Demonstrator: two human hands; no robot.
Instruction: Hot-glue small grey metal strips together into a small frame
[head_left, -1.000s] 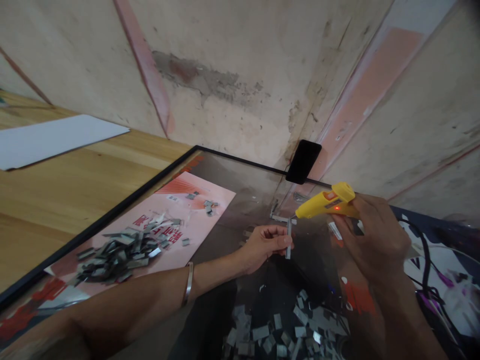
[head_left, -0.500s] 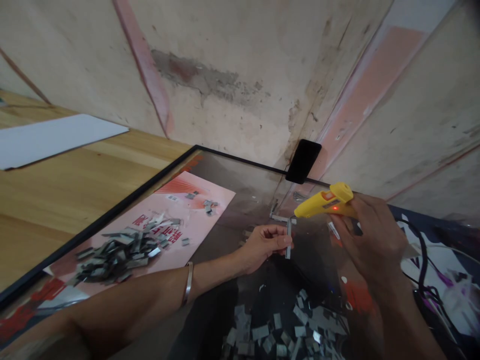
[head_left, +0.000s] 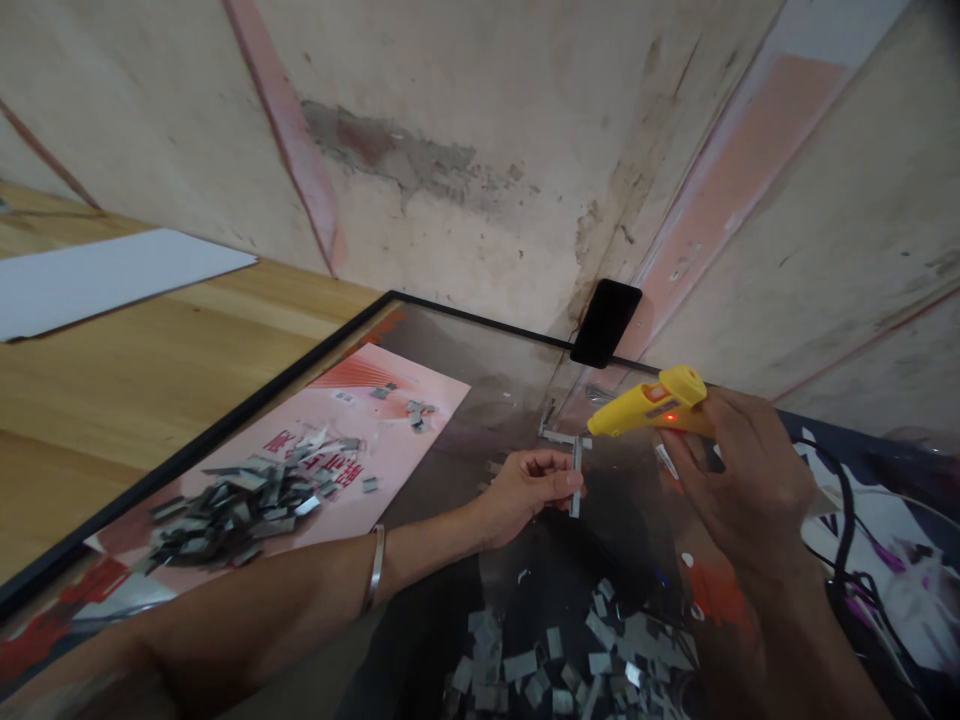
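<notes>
My left hand (head_left: 536,488) pinches a narrow grey strip (head_left: 576,478) upright between thumb and fingers, just above the dark glossy tabletop. Wrapped round the handle of a yellow hot glue gun (head_left: 645,403), my right hand (head_left: 754,470) holds it level from the right. A red light glows on the gun's side. Its nozzle tip is at the top end of the strip; whether they touch, I cannot tell. Behind the strip lies another thin grey piece (head_left: 559,437) on the tabletop.
Many small grey flat pieces (head_left: 540,670) lie at the front. A pile of metallic clips (head_left: 232,505) covers part of a pink printed sheet (head_left: 420,400) on the left. A black phone (head_left: 606,322) leans on the wall. Cables (head_left: 844,510) run at the right.
</notes>
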